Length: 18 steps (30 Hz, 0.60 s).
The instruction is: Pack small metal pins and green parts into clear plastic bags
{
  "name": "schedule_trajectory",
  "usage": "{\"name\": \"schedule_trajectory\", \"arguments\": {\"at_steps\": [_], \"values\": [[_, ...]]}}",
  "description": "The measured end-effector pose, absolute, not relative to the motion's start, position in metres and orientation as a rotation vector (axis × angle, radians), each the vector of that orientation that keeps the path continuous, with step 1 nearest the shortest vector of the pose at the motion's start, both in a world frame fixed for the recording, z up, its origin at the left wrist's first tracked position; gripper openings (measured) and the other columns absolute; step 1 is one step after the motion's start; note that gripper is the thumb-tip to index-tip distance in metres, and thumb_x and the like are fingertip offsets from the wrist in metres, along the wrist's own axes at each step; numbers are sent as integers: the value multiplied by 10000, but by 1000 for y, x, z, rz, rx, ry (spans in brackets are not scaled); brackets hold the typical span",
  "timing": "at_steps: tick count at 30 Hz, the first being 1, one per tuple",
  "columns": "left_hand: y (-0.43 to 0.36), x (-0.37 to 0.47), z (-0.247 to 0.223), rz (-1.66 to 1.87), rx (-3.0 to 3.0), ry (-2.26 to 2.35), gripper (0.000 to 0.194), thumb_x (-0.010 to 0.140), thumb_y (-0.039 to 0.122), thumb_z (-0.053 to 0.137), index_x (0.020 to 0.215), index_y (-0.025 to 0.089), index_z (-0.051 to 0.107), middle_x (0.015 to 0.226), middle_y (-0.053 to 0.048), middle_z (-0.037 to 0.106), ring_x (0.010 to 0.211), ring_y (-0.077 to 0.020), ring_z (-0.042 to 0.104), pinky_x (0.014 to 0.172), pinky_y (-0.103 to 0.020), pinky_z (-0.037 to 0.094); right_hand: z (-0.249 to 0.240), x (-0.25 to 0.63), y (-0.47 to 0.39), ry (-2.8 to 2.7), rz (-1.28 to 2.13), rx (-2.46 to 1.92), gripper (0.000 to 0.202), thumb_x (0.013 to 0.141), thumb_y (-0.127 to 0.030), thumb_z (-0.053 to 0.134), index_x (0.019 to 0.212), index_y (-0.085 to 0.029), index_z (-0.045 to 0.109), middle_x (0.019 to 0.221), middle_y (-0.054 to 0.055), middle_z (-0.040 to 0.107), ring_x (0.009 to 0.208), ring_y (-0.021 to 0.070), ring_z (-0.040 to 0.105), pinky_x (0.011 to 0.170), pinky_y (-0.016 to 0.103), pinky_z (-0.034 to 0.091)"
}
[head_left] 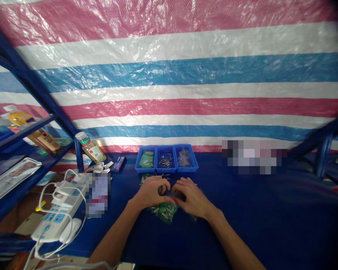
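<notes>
Two hands meeting over one heap of small green parts

The left hand [152,191] and right hand [192,198] curl fingertip to fingertip over the green parts [165,212] and clear bags, pinching something too small to make out. Three blue bins [166,159] stand in a row just behind; two bottles [93,147] and one white power strip [62,210] sit left, on a blue table [270,217] before a striped tarp [186,75]
</notes>
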<state>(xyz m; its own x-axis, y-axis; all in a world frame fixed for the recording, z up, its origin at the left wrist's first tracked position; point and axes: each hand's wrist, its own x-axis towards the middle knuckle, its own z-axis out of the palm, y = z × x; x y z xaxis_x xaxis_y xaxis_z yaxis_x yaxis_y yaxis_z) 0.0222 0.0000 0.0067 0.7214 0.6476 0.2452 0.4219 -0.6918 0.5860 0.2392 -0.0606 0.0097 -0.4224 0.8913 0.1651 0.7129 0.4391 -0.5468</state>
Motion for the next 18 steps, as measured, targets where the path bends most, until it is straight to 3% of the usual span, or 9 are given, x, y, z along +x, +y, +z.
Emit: {"name": "schedule_trajectory", "arguments": {"at_steps": [2,5,13,18], "values": [[-1,23,9,417,2499,702,550,584,638,876,758,180,625,730,18,610,757,-161,564,785,-283,385,11,239,-61,-2265,578,-1325,82,931,-310,672,977,-243,678,966,22,651,987,231,529,936,397,333],[-4,25,9,250,2547,648,602,526,672,880,679,175,575,810,5,605,873,-195,558,842,-304,347,10,239,-61,-2292,623,-1304,99,939,-341,678,1003,-268,699,1017,18,642,1020,233,507,944,401,324],[-7,30,5,184,2511,699,489,679,578,853,709,171,584,857,14,591,900,-188,547,888,-315,299,0,238,-58,-2356,649,-1316,67,945,-286,676,998,-273,715,994,22,618,999,230,491,896,382,322],[-7,31,7,206,2497,692,418,728,498,850,736,170,590,880,11,610,921,-191,555,934,-329,290,-8,236,-56,-2302,616,-1377,65,957,-196,626,933,-220,681,978,32,622,994,228,493,912,380,332]]}}
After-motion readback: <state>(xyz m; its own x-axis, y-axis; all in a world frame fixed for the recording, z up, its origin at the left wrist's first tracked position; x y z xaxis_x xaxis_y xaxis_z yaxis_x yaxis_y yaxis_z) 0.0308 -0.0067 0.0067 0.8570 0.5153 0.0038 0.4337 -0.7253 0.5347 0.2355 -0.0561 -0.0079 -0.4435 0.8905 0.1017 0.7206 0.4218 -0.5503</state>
